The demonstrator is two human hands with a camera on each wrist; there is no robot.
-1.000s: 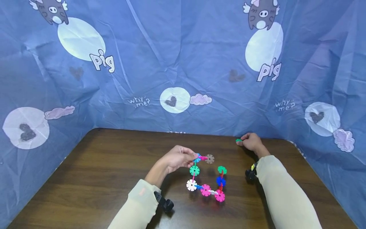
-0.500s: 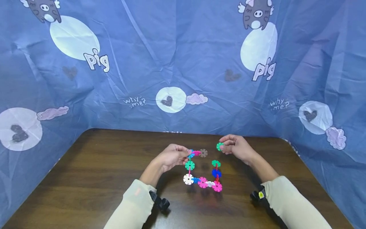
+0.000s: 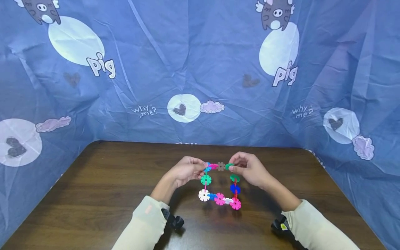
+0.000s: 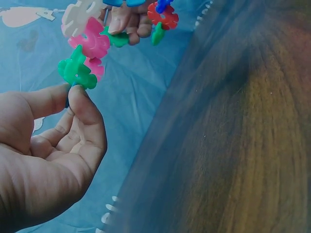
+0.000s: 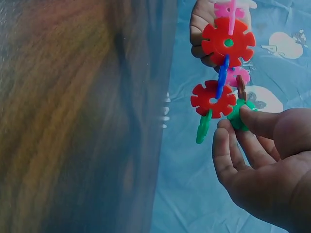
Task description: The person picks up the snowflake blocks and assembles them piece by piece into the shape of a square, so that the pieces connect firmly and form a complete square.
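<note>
A chain of notched plastic snowflake discs hangs over the table, bent into a nearly closed square. My left hand (image 3: 185, 172) pinches the blue disc (image 3: 207, 167) at its upper left corner. Beside that come a pink disc (image 3: 214, 166) and a brown disc (image 3: 221, 166). Between thumb and fingers my right hand (image 3: 251, 169) pinches a green disc (image 5: 241, 115), its edge right at the brown disc (image 5: 241, 87). The chain's other end, another green disc (image 5: 204, 127) joined to a red disc (image 5: 213, 99), hangs just below. A white disc (image 3: 204, 195) marks the lower left corner.
The brown wooden table (image 3: 103, 194) spreads under both hands. A blue printed cloth (image 3: 200, 69) rises behind it and along its sides. A black wrist camera (image 3: 173, 218) sits on the left wrist and another camera (image 3: 279, 226) on the right.
My right hand has brought the green disc from the table's back right leftward to the brown disc. My left hand keeps its pinch on the chain; the head view has shifted slightly.
</note>
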